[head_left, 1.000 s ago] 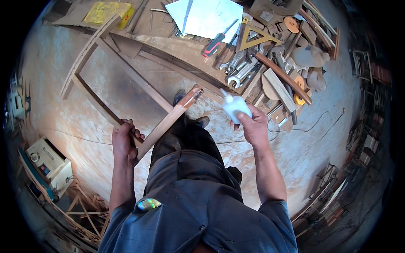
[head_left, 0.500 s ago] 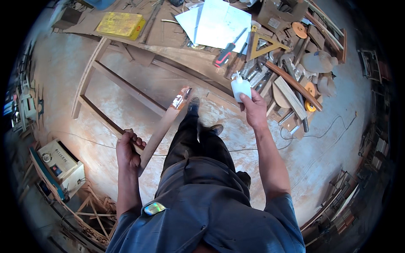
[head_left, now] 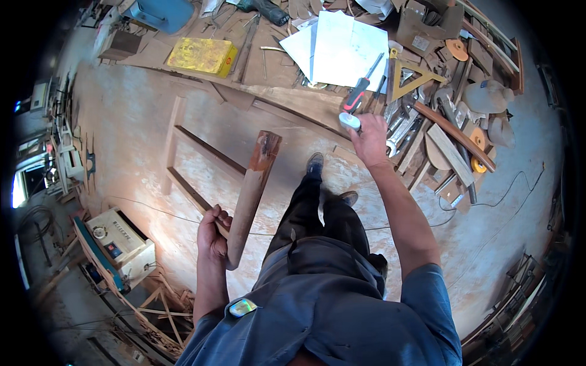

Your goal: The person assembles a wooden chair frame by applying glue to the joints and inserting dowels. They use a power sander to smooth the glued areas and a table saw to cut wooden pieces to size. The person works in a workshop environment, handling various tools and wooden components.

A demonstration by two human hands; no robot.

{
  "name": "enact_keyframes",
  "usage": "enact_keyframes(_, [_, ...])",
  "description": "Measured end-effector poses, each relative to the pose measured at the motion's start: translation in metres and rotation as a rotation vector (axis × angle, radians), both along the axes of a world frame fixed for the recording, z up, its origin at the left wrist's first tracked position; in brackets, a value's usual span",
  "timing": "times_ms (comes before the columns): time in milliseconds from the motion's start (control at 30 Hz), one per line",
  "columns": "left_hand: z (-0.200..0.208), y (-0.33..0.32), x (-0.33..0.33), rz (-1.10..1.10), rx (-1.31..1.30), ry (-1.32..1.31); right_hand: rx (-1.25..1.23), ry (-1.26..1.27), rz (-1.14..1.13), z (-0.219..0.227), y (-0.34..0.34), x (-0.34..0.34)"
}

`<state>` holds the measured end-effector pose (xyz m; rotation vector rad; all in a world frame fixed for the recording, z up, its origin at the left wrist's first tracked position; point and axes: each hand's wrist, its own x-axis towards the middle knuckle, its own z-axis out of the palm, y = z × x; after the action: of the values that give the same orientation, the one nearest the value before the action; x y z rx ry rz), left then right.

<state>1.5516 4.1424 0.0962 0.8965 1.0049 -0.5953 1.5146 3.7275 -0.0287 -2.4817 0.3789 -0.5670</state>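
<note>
My left hand is closed around a rail of a wooden frame, close to where it meets a thick post. This post slants up and away from me, and its far end is darker, reddish brown. Two rails run from it to another upright at the far left. My right hand grips a small white squeeze bottle near the bench's front edge. The bottle is foreshortened, and my fingers hide part of it. Just beyond it lies a red and black screwdriver.
The cluttered bench bears white paper sheets, a yellow box, a yellow set square and several wood offcuts. A pale machine stands at the left. A thin cable crosses the floor.
The bottle has tipped from upright to foreshortened in my right hand. My left hand has turned the frame, and the white smear at the post's end no longer shows. The view has shifted.
</note>
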Motion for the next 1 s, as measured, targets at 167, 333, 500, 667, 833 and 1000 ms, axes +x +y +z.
enact_keyframes(167, [-0.016, 0.006, 0.002, 0.057, -0.249, 0.149, -0.043, -0.010, -0.023, -0.004, -0.001, 0.000])
enact_keyframes(333, [-0.021, 0.001, 0.001, 0.003, -0.458, 0.239, -0.024, 0.016, -0.084, -0.014, -0.004, -0.003])
enact_keyframes(500, [-0.037, 0.003, -0.005, 0.013, -0.564, 0.301, 0.015, 0.055, -0.089, -0.001, 0.001, -0.009])
enact_keyframes(667, [-0.052, 0.013, -0.006, -0.155, -0.509, 0.306, 0.036, -0.043, -0.079, 0.009, -0.011, -0.062])
enact_keyframes(833, [-0.064, 0.007, -0.014, -0.062, -0.479, 0.312, 0.201, 0.190, -0.362, 0.018, -0.030, -0.149])
enact_keyframes(1000, [-0.057, -0.023, -0.016, -0.104, -0.432, 0.384, 0.100, 0.397, -0.540, 0.020, -0.053, -0.188])
